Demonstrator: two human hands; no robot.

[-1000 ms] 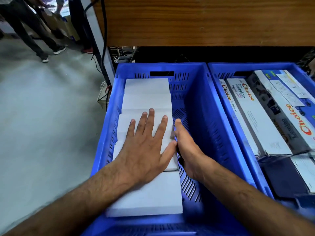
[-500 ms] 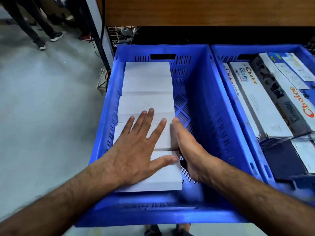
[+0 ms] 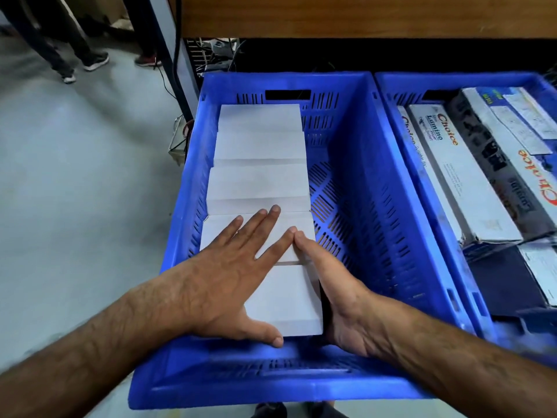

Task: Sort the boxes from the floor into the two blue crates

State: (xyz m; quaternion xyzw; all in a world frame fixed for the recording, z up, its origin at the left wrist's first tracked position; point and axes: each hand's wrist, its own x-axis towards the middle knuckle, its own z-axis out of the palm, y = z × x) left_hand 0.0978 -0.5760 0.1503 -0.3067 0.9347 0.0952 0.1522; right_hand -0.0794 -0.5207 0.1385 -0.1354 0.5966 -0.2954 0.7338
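Several plain white boxes [image 3: 259,179] lie in a row along the left side of the left blue crate [image 3: 361,188]. My left hand [image 3: 229,279] rests flat, fingers spread, on top of the two nearest white boxes [image 3: 286,300]. My right hand [image 3: 334,294] stands on edge, pressed against the right side of those same boxes, fingertips meeting my left index finger. Neither hand grips anything. The right blue crate [image 3: 422,182] holds long printed "Choice" boxes [image 3: 461,176] and dark boxes.
A wooden shelf [image 3: 361,16] overhangs the crates at the back, with cables in the dark gap beneath. Grey floor [image 3: 75,206] lies to the left. Legs and shoes of other persons [image 3: 90,58] stand at the far left. The left crate's right half shows its slotted bottom.
Both hands slid back toward me along the row of white boxes, from the middle boxes to the two nearest. The view tipped down, showing more of the crate's near rim.
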